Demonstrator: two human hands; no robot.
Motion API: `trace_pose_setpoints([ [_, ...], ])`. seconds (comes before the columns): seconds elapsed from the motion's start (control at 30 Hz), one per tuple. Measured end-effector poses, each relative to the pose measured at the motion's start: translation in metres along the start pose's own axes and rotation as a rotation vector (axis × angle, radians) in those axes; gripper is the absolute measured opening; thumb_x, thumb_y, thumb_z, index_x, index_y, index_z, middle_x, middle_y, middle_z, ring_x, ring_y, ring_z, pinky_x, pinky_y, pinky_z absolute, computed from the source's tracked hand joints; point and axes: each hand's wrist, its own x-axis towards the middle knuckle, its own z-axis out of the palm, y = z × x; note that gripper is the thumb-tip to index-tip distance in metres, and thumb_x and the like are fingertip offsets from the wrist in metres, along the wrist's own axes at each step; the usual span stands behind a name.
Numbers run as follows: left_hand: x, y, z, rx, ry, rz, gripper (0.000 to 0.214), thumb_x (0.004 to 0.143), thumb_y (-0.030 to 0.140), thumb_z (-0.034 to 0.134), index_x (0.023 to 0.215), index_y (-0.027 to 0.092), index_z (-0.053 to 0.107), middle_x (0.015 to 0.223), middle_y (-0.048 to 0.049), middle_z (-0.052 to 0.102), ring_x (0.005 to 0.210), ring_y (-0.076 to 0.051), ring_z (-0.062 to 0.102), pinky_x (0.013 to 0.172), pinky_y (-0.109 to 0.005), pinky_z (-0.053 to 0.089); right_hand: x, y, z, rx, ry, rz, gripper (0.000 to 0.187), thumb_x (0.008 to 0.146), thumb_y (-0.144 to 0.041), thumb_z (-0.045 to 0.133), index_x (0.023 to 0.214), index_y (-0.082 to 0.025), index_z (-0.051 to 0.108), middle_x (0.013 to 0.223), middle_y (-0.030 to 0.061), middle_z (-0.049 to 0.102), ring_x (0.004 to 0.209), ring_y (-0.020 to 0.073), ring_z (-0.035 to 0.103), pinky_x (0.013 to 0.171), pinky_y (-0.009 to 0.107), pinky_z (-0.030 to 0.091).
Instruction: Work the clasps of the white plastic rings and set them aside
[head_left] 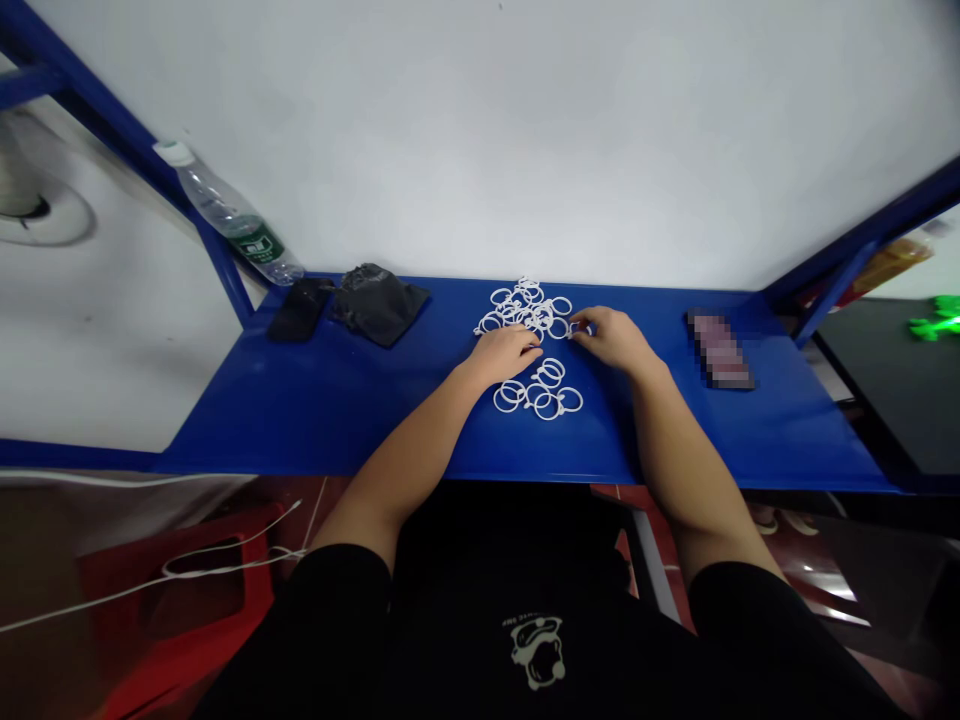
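A pile of white curtain rings (pixel 517 300), each with a small eyelet, lies on the blue tabletop against the wall. My left hand (pixel 504 356) rests at the pile's front edge, its fingers curled together; what they hold, if anything, is hidden. On the pile's right side, my right hand (pixel 613 340) pinches a white curtain ring (pixel 582 329) between thumb and fingertips. Nearer to me, a smaller loose group of white curtain rings (pixel 547 405) lies on the table, just in front of my left hand.
A dark pouch (pixel 381 305) and a black phone-like slab (pixel 300 310) lie on the blue table (pixel 300 420) at the left. A plastic bottle (pixel 232 220) leans in the left corner. A pixelated flat object (pixel 718 350) lies at the right. Blue frame bars (pixel 840 285) border both sides.
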Motion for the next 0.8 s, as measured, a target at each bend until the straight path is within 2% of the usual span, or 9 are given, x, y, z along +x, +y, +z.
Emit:
trace_pose_setpoints([
  [0.2,0.0,0.002,0.001,-0.008,0.012,0.006,0.018,0.104,0.033,0.071,0.117,0.024,0.08,0.127,-0.0084,0.076,0.113,-0.026,0.073,0.098,-0.041,0.062,0.001,0.008,0.008,-0.035,-0.102,0.025,0.029,0.088,-0.02,0.075,0.115,-0.024,0.084,0.098,0.0072,0.084,0.082,0.025,0.073,0.074,0.035,0.052],
  [0.4,-0.001,0.005,-0.001,-0.011,0.028,0.015,0.02,0.106,0.033,0.069,0.12,0.023,0.08,0.129,-0.0086,0.077,0.114,-0.026,0.074,0.097,-0.04,0.062,-0.002,0.002,0.002,0.083,-0.037,0.012,0.015,0.09,-0.029,0.075,0.098,-0.023,0.086,0.093,0.0072,0.085,0.077,0.0239,0.072,0.073,0.035,0.052],
  [0.57,-0.001,0.01,-0.002,0.0,0.084,0.045,0.022,0.11,0.032,0.064,0.124,0.023,0.078,0.123,-0.0076,0.079,0.112,-0.025,0.075,0.095,-0.038,0.061,-0.004,-0.02,0.004,0.351,0.002,-0.038,0.029,0.096,-0.048,0.074,0.098,-0.022,0.086,0.09,0.0071,0.084,0.076,0.0225,0.071,0.072,0.035,0.052],
  [0.8,-0.001,0.009,0.0,-0.02,0.207,0.154,0.027,0.114,0.031,0.054,0.114,0.023,0.08,0.11,-0.0069,0.081,0.1,-0.021,0.076,0.087,-0.034,0.059,-0.006,-0.037,0.011,0.466,0.003,-0.09,0.047,0.094,-0.067,0.076,0.09,-0.021,0.081,0.079,0.0047,0.077,0.068,0.0182,0.062,0.066,0.032,0.046],
])
